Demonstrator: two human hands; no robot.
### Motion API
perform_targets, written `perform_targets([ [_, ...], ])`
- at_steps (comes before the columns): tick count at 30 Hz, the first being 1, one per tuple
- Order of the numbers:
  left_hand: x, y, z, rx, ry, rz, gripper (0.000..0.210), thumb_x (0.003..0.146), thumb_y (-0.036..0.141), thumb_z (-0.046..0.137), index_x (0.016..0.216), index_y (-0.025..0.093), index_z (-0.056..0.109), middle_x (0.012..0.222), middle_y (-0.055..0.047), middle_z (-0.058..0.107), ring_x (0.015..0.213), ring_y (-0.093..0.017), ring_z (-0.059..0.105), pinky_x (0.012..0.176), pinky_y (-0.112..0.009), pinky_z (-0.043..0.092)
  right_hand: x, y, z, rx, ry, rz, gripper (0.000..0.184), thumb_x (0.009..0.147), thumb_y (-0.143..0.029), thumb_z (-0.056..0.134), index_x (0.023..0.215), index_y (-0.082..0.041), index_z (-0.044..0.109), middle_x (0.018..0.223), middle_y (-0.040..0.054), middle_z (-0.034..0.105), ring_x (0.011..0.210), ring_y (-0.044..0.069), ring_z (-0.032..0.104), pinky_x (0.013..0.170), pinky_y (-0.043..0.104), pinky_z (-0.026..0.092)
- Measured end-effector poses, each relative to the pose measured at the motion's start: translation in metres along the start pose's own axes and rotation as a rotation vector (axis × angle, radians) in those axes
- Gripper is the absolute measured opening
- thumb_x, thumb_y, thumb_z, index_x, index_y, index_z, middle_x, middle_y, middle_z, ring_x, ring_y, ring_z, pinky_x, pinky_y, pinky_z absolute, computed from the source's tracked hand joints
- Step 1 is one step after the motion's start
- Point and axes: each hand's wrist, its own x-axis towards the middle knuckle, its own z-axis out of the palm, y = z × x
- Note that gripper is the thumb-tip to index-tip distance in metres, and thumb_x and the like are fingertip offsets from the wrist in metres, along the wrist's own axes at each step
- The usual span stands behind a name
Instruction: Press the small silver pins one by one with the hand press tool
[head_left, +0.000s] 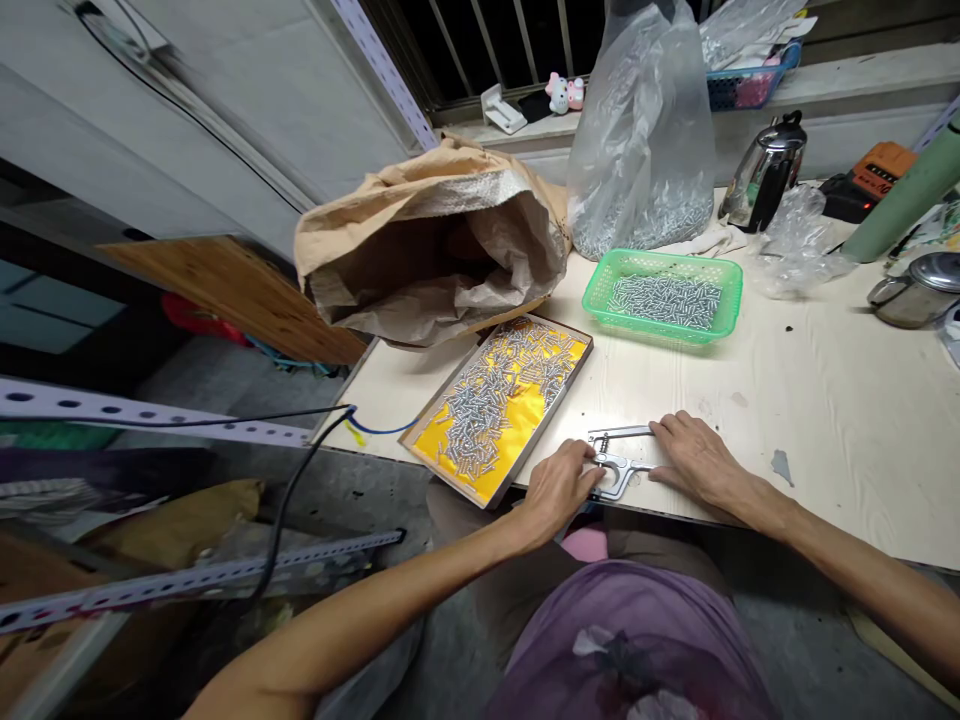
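A silver metal hand tool [616,488], with two arms, a round opening and a small spring, lies between my hands at the table's front edge. My left hand [559,490] pinches its left end between thumb and fingers. Closed around the ends of both arms on the right is my right hand [694,460]. Just left of the tool, a shallow tray [517,440] with a yellow lining holds many small silver screw-like pieces [480,400]. Whether a small piece sits in the tool's left end is hidden by my left fingers.
Behind the tray, a large brown paper sack [435,230] gapes open. A green plastic basket [664,260] of similar silver pieces stands beyond the tool, before a clear plastic bag [645,140]. Farther right are a kettle [772,170] and a metal mug [919,290]. A black cable [281,510] hangs left.
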Motion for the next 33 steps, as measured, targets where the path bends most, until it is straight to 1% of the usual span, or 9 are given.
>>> perform_targets([
  [1,0.002,0.004,0.003,0.102,0.067,0.147,0.026,0.082,0.032,0.061,0.104,0.017,0.057,0.098,-0.008,0.064,0.092,-0.021,0.061,0.075,-0.03,0.048,-0.001,-0.001,-0.001,0.001,-0.009,0.007,0.041,0.071,-0.034,0.074,0.101,-0.015,0.054,0.094,0.0102,0.06,0.088,0.025,0.053,0.072,0.036,0.043],
  [3,0.011,0.011,0.009,0.247,0.087,0.404,0.042,0.082,0.033,0.063,0.118,0.017,0.049,0.122,-0.014,0.056,0.112,-0.026,0.053,0.088,-0.038,0.046,-0.003,-0.001,-0.003,0.017,-0.021,0.009,0.043,0.069,-0.033,0.075,0.102,-0.015,0.054,0.096,0.0105,0.059,0.088,0.026,0.052,0.072,0.036,0.044],
  [7,0.036,0.02,0.018,0.358,0.003,0.661,0.062,0.081,0.033,0.065,0.131,0.015,0.036,0.13,-0.018,0.049,0.118,-0.029,0.048,0.096,-0.043,0.041,-0.014,0.005,-0.004,0.051,-0.01,0.018,0.061,0.064,-0.035,0.078,0.114,-0.016,0.05,0.103,0.0118,0.058,0.091,0.027,0.052,0.074,0.038,0.045],
  [11,0.051,0.029,0.017,0.383,-0.067,0.697,0.061,0.081,0.037,0.065,0.129,0.012,0.038,0.117,-0.015,0.054,0.106,-0.028,0.05,0.089,-0.042,0.044,-0.023,0.006,-0.005,0.048,-0.008,0.05,0.049,0.067,-0.026,0.076,0.109,-0.016,0.053,0.095,0.0091,0.059,0.088,0.025,0.053,0.073,0.036,0.046],
  [15,0.056,0.039,0.015,0.386,-0.122,0.729,0.034,0.085,0.036,0.06,0.109,0.013,0.053,0.104,-0.011,0.056,0.098,-0.025,0.049,0.084,-0.037,0.044,-0.021,0.004,-0.005,0.093,-0.009,0.096,0.032,0.071,-0.019,0.073,0.1,-0.016,0.058,0.087,0.0064,0.059,0.083,0.022,0.054,0.071,0.032,0.046],
  [19,0.054,0.04,0.019,0.344,-0.125,0.664,0.017,0.089,0.031,0.055,0.094,0.015,0.058,0.092,-0.007,0.056,0.093,-0.022,0.049,0.077,-0.033,0.043,-0.019,0.007,0.001,0.154,0.0,0.079,0.005,0.081,-0.015,0.062,0.085,-0.018,0.061,0.08,0.0042,0.058,0.078,0.019,0.054,0.065,0.028,0.042],
  [24,0.054,0.04,0.028,0.361,-0.093,0.574,0.015,0.091,0.026,0.052,0.085,0.015,0.061,0.086,-0.007,0.057,0.091,-0.022,0.05,0.076,-0.033,0.044,-0.018,0.006,0.009,0.187,0.055,0.073,0.022,0.091,-0.016,0.047,0.075,-0.019,0.061,0.07,0.0022,0.055,0.07,0.016,0.052,0.059,0.026,0.037],
  [28,0.053,0.039,0.033,0.389,-0.034,0.568,0.016,0.089,0.029,0.055,0.097,0.016,0.059,0.094,-0.008,0.06,0.096,-0.023,0.052,0.08,-0.035,0.047,-0.018,0.011,0.0,0.165,0.079,0.042,0.019,0.093,-0.023,0.045,0.091,-0.02,0.064,0.076,0.0049,0.056,0.075,0.019,0.053,0.063,0.028,0.04],
  [33,0.033,0.03,0.061,0.327,0.21,0.625,0.036,0.091,0.023,0.05,0.124,0.009,0.046,0.132,-0.019,0.049,0.126,-0.028,0.044,0.101,-0.043,0.041,-0.014,0.035,-0.013,0.255,0.041,-0.046,0.023,0.091,-0.031,0.049,0.107,-0.02,0.06,0.096,0.0089,0.061,0.089,0.022,0.056,0.076,0.034,0.045],
])
